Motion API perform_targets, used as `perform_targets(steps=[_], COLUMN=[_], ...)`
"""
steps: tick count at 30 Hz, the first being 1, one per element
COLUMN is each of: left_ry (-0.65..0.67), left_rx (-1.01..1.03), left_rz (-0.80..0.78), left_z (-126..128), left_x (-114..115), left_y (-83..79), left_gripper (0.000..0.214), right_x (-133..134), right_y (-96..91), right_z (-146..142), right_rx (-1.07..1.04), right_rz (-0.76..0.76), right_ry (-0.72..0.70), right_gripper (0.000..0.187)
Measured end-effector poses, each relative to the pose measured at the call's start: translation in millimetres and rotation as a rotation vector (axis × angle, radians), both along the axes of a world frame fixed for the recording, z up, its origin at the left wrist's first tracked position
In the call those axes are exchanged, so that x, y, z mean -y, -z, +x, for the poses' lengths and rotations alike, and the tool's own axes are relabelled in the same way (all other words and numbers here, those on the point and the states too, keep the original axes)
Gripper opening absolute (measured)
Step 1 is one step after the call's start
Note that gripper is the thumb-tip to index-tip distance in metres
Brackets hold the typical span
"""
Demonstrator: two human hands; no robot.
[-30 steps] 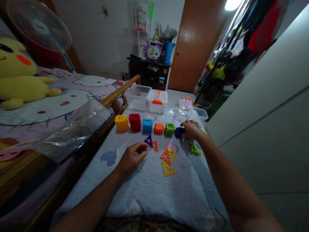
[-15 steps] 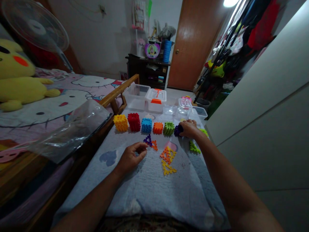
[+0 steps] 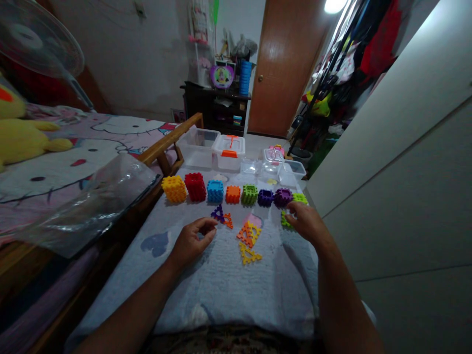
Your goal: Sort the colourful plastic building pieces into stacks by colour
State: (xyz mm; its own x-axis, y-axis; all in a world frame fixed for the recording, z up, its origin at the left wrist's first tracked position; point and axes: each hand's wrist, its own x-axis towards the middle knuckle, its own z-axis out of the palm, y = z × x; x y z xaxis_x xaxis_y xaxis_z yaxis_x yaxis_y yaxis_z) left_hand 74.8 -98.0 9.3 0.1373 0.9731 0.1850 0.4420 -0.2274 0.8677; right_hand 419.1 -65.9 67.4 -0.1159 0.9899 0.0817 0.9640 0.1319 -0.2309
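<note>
Now your right hand [image 3: 308, 222] curls over a lime piece [image 3: 286, 220] at right, grip unclear; your left hand [image 3: 191, 242] looks empty, half-curled; built cubes [image 3: 232, 194] line up mid-frame, flat pieces [image 3: 249, 241] left loose below

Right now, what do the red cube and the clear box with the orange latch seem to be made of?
The red cube looks like molded plastic, fairly matte, with even color and crisp notched edges. The box seems glossy, see-through plastic: its walls show highlights and let light through. The orange latch is probably plastic too.
</note>
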Motion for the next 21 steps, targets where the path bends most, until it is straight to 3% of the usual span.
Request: perform_targets(steps=[4,7,14,21], left_ry=[-0.023,-0.036,-0.019,-0.071], left_rx=[-0.018,-0.032,-0.048,-0.048], left_rz=[-0.010,-0.015,0.003,0.032], left_z=[0.1,-0.1,0.4,-2.4], left_x=[0.3,-0.6,-1.6,-3.4], left_y=[-0.2,-0.7,-0.2,5.4], left_gripper=[0.026,0.027,0.025,0.023], right_x=[8.9,7.7,6.8,10.4], right_y=[35.9,50.1,62.6,68.1], right_z=[9.7,12.3,21.8,33.4], right_rx=[0.128,0.132,0.017,-0.115], right_rz=[-0.118,-0.137,-0.041,-0.012], right_ry=[0.056,0.127,0.160,0.188], right_gripper=[0.023,0.025,0.022,0.006])
